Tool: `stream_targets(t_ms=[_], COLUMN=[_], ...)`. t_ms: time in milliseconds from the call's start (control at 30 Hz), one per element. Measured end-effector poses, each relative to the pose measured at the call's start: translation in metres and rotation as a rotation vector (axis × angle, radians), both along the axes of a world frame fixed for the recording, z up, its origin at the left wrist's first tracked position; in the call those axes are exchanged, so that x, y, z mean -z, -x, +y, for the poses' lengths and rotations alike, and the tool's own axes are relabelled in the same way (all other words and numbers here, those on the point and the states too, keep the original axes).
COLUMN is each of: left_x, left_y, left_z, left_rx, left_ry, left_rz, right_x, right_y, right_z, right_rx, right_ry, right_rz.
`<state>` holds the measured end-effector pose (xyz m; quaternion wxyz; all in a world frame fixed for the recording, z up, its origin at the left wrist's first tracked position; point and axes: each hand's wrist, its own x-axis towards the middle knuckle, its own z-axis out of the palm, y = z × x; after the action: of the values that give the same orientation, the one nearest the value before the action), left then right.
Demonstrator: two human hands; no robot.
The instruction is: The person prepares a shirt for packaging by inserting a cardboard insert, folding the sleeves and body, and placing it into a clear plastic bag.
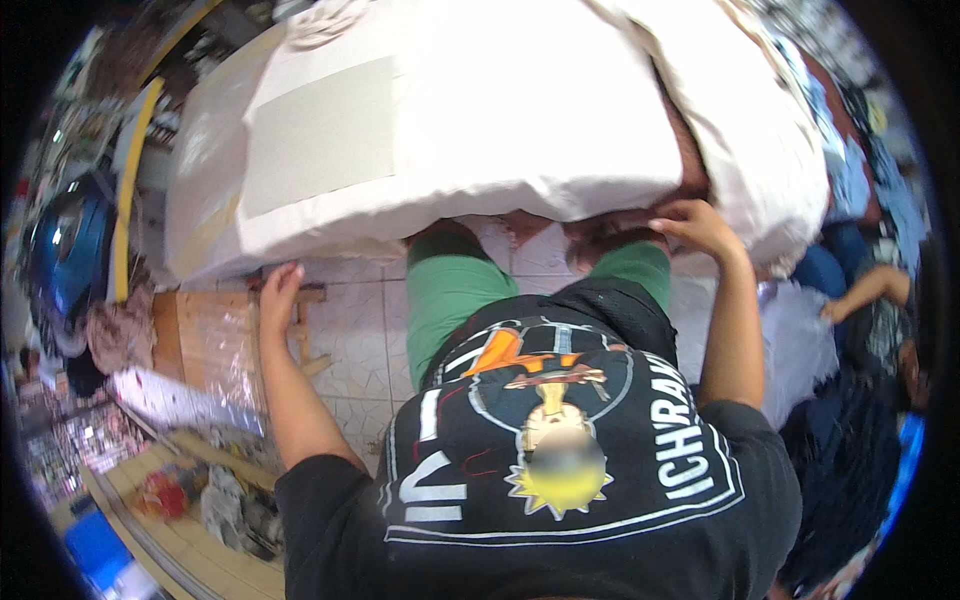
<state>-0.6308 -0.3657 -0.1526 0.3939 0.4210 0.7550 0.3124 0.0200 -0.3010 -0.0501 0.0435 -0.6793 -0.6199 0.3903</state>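
Black shirt (pixel 625 450), wavy-edged white cloth (pixel 510 110)

The cloth (pixel 530 120) lies before the person (pixel 620 510).

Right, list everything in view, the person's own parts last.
White cloth: at least one, white, ahead.
Patch: one, beige, cloth's left part.
Glossy rounded object: one, blue, far left.
Yellow strip: at least one, yellow, left.
Crumpled cloth: one, brownish, left.
Wooden board: one, brown, left.
Tray: one, tan, lower left.
Small clutter: uncountable, mixed, far left.
Floor tiles: several, pale, centre.
Plastic sheeting: one, translucent, right.
Dark cloth pile: one, blackish, lower right.
Co-worker's arm: one, bare, right.
Shirt: one, black, lower middle.
Shorts: one pair, green, middle.
Left hand: one, bare, near cloth's edge.
Right hand: one, bare, likewise.
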Motion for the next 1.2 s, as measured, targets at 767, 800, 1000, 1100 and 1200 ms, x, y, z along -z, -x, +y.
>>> stream_targets(t_ms=[767,800,1000,1100,1200], left_x=[0.093,0.093,0.057,0.038,-0.006], left_y=[-0.076,-0.076,-0.06,-0.034,-0.008], left_z=[-0.032,-0.041,-0.088,-0.115,-0.127], left_rx=[0.154,0.187,0.265,0.192,0.102], left_ry=[0.171,0.138,0.311,0.356,0.302], left_rz=[-0.269,-0.274,-0.368,-0.385,-0.617], right_x=[0.049,0.045,0.034,0.025,0.016], right_y=[0.02,0.019,0.007,0.005,0.003], right_z=[-0.032,-0.034,-0.046,-0.045,-0.034], right_rx=[0.362,0.361,0.429,0.512,0.357], right_ry=[0.07,0.073,-0.14,-0.359,-0.774], right_rz=[0.498,0.48,0.437,0.452,0.514])
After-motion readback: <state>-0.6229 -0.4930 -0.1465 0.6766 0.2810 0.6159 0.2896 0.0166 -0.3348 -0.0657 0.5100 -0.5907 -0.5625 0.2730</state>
